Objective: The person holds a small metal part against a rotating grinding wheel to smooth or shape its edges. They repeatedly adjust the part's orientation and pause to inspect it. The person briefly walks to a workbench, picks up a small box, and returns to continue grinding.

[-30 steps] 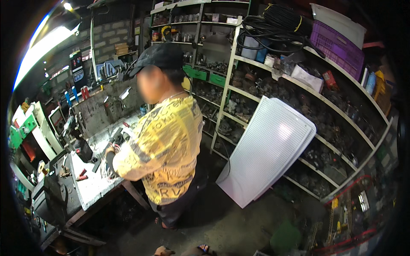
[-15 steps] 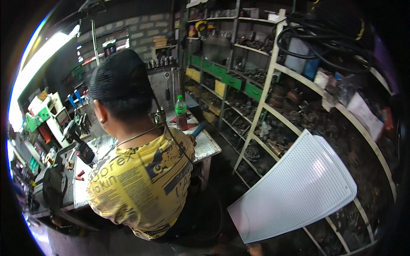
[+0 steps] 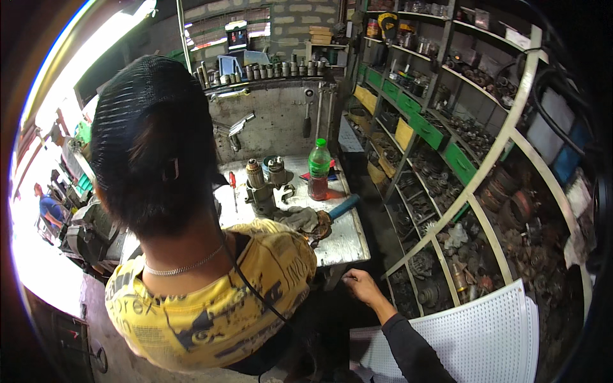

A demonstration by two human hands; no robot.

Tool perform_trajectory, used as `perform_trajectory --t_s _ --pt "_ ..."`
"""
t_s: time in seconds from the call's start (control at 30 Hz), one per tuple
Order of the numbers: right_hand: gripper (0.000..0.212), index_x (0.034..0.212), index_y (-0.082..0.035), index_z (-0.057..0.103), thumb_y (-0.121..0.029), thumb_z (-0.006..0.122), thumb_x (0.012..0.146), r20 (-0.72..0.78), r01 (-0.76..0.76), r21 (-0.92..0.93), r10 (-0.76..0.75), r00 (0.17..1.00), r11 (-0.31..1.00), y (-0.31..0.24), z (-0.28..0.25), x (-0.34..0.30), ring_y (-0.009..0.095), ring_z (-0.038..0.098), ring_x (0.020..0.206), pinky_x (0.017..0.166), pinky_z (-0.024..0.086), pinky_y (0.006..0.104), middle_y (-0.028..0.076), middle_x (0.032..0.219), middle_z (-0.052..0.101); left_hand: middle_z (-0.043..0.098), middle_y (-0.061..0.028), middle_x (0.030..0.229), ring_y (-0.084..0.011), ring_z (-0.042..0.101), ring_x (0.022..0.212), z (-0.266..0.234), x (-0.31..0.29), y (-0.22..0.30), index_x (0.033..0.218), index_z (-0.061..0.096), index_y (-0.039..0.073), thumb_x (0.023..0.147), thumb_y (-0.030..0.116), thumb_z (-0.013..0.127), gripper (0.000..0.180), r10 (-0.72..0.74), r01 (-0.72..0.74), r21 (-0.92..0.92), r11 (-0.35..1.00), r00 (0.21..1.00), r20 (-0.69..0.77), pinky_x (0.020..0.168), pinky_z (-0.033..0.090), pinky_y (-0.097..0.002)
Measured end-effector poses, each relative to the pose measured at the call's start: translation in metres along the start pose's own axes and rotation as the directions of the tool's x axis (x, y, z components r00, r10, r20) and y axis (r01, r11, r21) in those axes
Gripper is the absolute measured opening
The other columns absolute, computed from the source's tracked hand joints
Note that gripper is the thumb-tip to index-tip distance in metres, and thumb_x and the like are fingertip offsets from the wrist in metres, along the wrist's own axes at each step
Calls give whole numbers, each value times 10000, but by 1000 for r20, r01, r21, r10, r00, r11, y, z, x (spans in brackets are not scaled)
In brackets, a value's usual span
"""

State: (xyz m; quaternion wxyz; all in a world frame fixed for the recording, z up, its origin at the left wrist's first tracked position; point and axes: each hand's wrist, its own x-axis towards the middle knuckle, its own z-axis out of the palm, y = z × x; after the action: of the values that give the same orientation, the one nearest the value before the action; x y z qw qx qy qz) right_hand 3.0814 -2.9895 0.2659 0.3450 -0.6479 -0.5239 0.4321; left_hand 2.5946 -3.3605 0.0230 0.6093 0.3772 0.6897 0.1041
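My right hand [image 3: 363, 286], in a dark sleeve [image 3: 418, 351], reaches forward from the lower right. Its fingers are curled closed, and whatever they hold, if anything, is too dark to make out. The hand is just off the near right corner of the metal-topped workbench [image 3: 348, 246], beside a person in a yellow printed shirt [image 3: 211, 313]. Below my forearm stands a white perforated sheet [image 3: 479, 335], partly covered by the sleeve. My left hand is not in view.
On the bench are a green-capped bottle [image 3: 320, 169], metal machine parts [image 3: 258, 191], a red-handled screwdriver [image 3: 232, 182] and a blue-handled tool [image 3: 343, 207] next to a grey glove [image 3: 300, 220]. Shelves of metal parts [image 3: 440, 185] line the right. Sockets [image 3: 274, 70] stand along the back panel.
The view has shifted closer to the person and bench. My right hand, earlier low by the sheet's bottom corner, now extends forward. The sheet appears lower in view.
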Motion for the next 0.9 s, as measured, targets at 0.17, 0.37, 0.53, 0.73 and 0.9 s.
perform_trajectory --t_s 0.17,0.37,0.53,0.73,0.9 --pt "124 1023 -32 705 -129 643 976 139 -35 69 25 990 997 -48 9 78 93 544 588 529 448 278 1 743 604 486 18 568 -117 426 440 29 9 31 1173 750 83 987 237 635 267 49 -48 -123 991 999 7 429 368 -307" --pt "177 1005 -4 736 -90 655 873 218 232 -66 -213 952 970 -114 32 187 151 634 652 602 497 337 98 756 685 562 46 640 -92 504 511 75 -24 71 1248 705 31 1028 207 570 312 -257 123 -486 865 941 -220 463 396 -265" --pt "200 971 -29 744 -114 652 815 494 378 -178 -249 833 909 -142 74 248 248 693 785 725 542 373 152 848 722 622 -13 666 -126 566 596 155 -57 120 1106 759 27 968 270 665 295 -210 81 -280 957 857 -470 533 460 -324" --pt "265 1018 -32 763 -122 624 810 721 605 -107 -357 593 789 -142 145 276 368 709 1026 913 546 429 239 1047 732 637 -30 678 -143 582 613 220 -30 205 1091 758 29 955 275 678 293 -407 145 -505 851 791 -458 554 474 -339" --pt "139 889 28 695 -72 669 797 728 841 -111 -533 431 529 -140 207 286 426 681 930 834 540 505 250 924 679 650 -44 687 -156 594 628 246 -28 250 1079 758 31 944 279 689 291 -478 123 -614 779 751 -456 571 485 -352"
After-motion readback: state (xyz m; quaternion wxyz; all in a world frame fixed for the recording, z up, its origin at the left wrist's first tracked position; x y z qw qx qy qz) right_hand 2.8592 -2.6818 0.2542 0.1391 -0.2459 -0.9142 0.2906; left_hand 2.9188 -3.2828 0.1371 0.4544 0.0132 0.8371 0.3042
